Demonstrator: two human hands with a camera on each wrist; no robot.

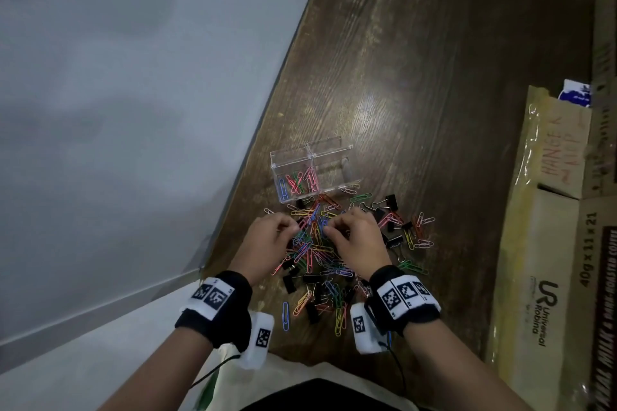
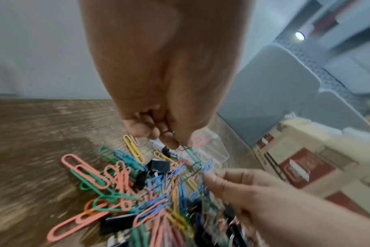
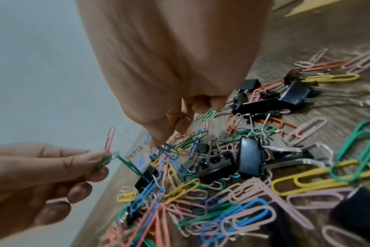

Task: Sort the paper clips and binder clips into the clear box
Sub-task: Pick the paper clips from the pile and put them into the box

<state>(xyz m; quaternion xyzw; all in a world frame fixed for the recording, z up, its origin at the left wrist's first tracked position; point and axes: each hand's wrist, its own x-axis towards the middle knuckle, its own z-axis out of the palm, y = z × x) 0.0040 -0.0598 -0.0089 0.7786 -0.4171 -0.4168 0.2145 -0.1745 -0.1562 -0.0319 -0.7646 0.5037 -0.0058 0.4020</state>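
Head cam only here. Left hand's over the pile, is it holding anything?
Observer: Yes. The right wrist view shows the left hand pinching a pink paper clip and a green paper clip.
Operator: Right hand?
Observer: The right hand has its fingertips down in tangled blue paper clips. I can't confirm a grip.
Operator: Box labelled?
Observer: The clear box has "PAPER C" handwritten on its wall. The rest is hidden.

Below the left hand's (image 3: 42, 177) pinch, the green paper clips (image 3: 105, 161) vanish behind its fingertips, count unclear. Motion blur smears the pile (image 2: 150, 197) beneath the right hand's (image 2: 264, 200) fingers.
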